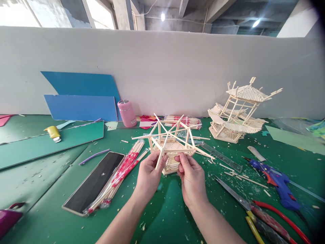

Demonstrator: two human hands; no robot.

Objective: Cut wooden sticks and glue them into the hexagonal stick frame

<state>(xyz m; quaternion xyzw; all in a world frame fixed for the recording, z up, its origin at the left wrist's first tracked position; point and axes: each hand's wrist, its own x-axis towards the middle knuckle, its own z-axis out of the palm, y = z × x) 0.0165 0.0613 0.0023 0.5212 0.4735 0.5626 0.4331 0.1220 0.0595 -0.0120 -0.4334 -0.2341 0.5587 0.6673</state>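
Observation:
A small pavilion frame of wooden sticks (169,167) stands in the middle of the table, with a slatted base, thin posts and roof sticks fanning outward. My left hand (150,173) grips its front left corner, thumb and fingers closed around the sticks near a slanting one. At the front beam, my right hand (192,178) is closed in a pinch, thumb against index finger. Whether a small separate piece sits in that pinch is hidden. Farther back on the right stands a more complete stick pavilion (236,127) with two slatted roofs.
Packs of wooden sticks (122,174) lie beside a phone (93,183) on the left. To the right are a blue glue gun (279,181), scissors (236,195), a clear ruler (220,156) and loose sticks. A pink canister (127,113) and blue boards (81,107) stand behind.

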